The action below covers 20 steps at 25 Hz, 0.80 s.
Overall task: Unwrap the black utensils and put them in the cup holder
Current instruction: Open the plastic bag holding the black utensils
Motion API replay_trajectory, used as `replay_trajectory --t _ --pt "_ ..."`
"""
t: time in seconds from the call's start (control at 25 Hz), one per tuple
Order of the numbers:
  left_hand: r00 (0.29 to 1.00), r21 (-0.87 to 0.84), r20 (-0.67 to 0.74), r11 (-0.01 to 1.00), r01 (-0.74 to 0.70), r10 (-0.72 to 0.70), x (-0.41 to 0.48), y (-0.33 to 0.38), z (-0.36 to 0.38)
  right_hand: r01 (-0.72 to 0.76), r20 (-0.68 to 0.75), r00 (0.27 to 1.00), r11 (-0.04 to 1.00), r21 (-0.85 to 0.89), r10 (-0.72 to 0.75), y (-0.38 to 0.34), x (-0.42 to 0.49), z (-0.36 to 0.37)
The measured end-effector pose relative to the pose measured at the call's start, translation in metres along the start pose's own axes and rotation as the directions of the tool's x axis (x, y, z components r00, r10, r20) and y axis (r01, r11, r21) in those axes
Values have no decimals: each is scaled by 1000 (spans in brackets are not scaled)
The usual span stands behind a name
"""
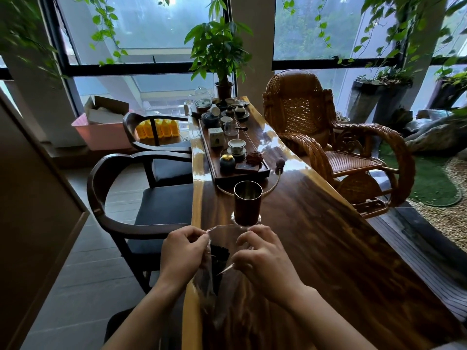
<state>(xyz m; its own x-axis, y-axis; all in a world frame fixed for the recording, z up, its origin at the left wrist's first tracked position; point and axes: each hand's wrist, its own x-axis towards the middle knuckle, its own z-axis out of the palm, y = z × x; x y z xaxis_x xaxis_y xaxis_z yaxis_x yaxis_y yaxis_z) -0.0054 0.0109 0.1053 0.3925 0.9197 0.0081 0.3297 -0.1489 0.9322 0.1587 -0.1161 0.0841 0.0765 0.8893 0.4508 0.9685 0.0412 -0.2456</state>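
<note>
A clear plastic wrapper holding the black utensils hangs between my hands above the near end of the wooden table. My left hand pinches the wrapper's left top edge. My right hand pinches the right side of its mouth, so the top is pulled apart. Only the dark upper ends of the utensils show through the plastic. A tall metal cup holder stands upright on the table just beyond my hands, with nothing visible inside it.
A dark tea tray with cups, jars and a small box lies behind the cup holder. A brush with a curved handle rests beside it. Two dark armchairs stand left of the table, a rattan rocking chair right.
</note>
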Motion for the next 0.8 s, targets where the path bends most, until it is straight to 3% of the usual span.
replay_trajectory --t 0.12,0.32,0.44,0.64,0.72,0.8 --pt "997 21 -72 1000 17 -15 -1 -4 -6 -1 -91 996 1000 -17 -1 3 6 4" --pt "990 66 -141 998 13 -4 3 -6 -14 -4 -70 998 1000 6 5 5 12 0" --pt "990 17 -142 1000 0 3 7 -4 -18 -75 -77 994 994 75 81 3 15 -7" --pt "996 -419 -64 908 25 -57 10 -22 -23 -113 -115 983 962 249 145 1 31 -25" --pt "996 -435 -50 899 44 -73 10 -38 -22 -109 -104 984 957 270 142 1 38 -33" --pt "990 -346 111 931 115 -81 9 -54 -16 -93 -105 987 965 245 122 2 44 -42"
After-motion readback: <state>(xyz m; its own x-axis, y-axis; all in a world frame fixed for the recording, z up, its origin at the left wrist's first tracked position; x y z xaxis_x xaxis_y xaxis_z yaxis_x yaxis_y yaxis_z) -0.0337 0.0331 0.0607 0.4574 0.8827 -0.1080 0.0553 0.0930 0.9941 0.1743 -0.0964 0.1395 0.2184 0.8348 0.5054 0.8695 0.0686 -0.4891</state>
